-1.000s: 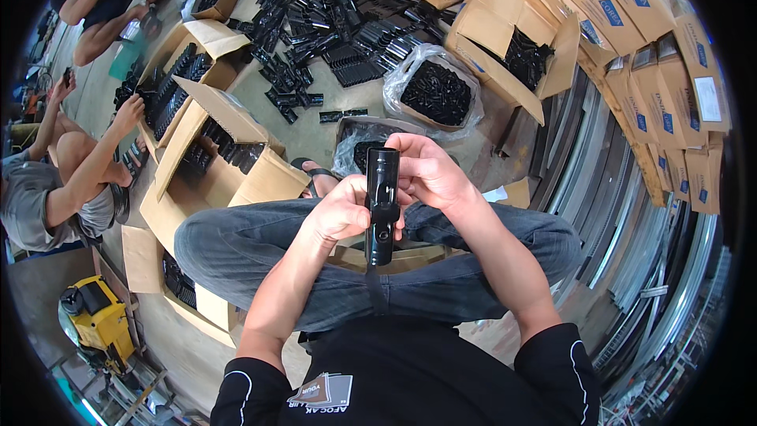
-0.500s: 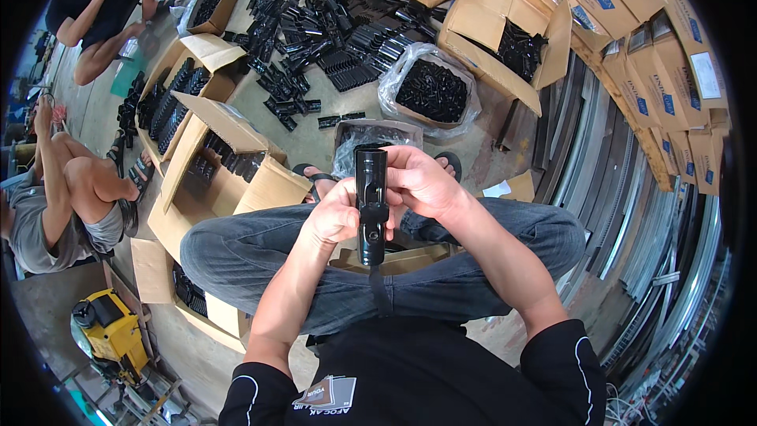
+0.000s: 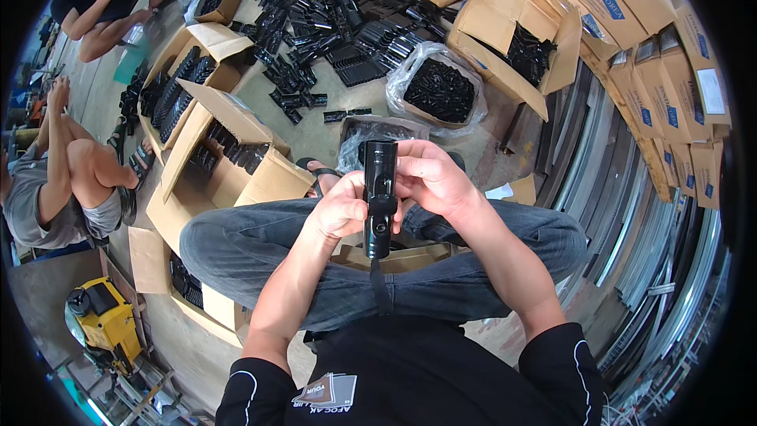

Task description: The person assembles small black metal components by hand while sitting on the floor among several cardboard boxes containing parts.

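Both hands hold a black, glossy tubular part (image 3: 381, 164) upright above my lap; it has a band round its middle and a small round hole below that. My left hand (image 3: 342, 207) grips it from the left, thumb against the band. My right hand (image 3: 435, 177) closes on its upper right side, fingers partly hidden behind it. Just beyond the hands stands a small plastic-lined box (image 3: 413, 128). Between my legs is an open carton (image 3: 414, 259), mostly hidden by the part and my hands.
Many similar black parts (image 3: 315, 39) lie heaped on the floor ahead. A plastic-lined box (image 3: 438, 93) and open cartons (image 3: 264, 181) surround me. Long metal profiles (image 3: 607, 197) lie to the right below stacked cartons (image 3: 662, 95). Two people sit at the left, near a yellow machine (image 3: 110, 323).
The view has shifted slightly. Both hands keep their grip on the black tubular part, which sits a little further right and higher in view.
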Motion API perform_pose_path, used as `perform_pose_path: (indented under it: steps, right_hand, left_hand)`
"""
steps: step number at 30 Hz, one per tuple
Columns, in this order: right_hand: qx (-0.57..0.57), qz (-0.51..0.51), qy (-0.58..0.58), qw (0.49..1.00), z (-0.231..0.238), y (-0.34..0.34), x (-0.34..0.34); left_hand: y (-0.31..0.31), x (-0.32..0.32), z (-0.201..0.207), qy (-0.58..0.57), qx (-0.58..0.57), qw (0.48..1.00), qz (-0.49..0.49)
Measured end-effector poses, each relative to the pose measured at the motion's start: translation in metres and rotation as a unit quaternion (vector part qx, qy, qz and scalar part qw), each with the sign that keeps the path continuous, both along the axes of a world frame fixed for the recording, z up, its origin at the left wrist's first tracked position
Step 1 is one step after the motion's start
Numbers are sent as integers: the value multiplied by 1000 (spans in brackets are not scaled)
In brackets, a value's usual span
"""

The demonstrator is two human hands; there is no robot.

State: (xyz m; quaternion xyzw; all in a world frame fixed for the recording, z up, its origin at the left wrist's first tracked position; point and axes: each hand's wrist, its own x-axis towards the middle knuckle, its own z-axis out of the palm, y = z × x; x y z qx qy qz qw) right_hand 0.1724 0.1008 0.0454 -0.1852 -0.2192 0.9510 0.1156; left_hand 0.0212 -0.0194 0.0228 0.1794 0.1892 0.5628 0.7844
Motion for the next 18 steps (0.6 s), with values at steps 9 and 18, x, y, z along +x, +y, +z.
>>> perform_pose_path:
  steps: [9, 18]
  right_hand:
    - [27, 2, 23, 999, -3, 3, 2]
    - [36, -26, 70, 997, -3, 15, 5]
  left_hand:
    - [0, -3, -4, -25, 10, 999, -25]
    - [2, -1, -8, -30, 3, 1000, 7]
